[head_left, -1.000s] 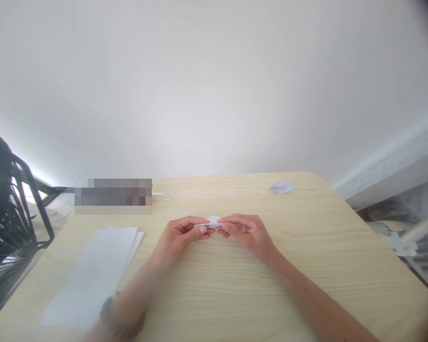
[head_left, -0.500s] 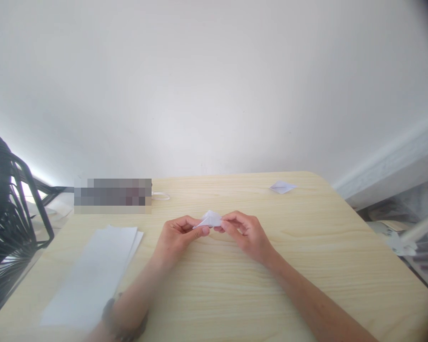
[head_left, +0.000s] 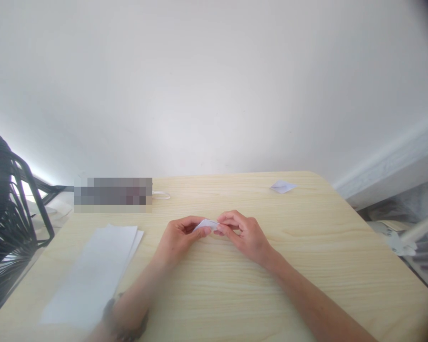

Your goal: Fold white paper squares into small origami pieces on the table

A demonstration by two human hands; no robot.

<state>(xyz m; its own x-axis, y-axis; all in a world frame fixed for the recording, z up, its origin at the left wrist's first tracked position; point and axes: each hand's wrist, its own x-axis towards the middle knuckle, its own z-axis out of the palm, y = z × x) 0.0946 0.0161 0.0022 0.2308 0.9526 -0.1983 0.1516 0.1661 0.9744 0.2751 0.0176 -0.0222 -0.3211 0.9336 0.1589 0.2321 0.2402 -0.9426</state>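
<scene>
Since half a second back, the paper [head_left: 207, 224] has dropped flatter and the right hand [head_left: 244, 232] has closed in over it. Near left, flat sheets [head_left: 92, 275] lie unfolded on the table [head_left: 306, 285]. Mid-table, the left hand [head_left: 180, 235] and the right both pinch the paper, fingertips closed on its ends, just above the wood. I judge it already well folded, though the creases are too small to read. Far right, a folded piece [head_left: 283, 186] lies well apart. I see no container.

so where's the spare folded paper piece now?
Head view: the folded paper piece lies on the table near its far right corner, beyond and right of the right hand.
</scene>
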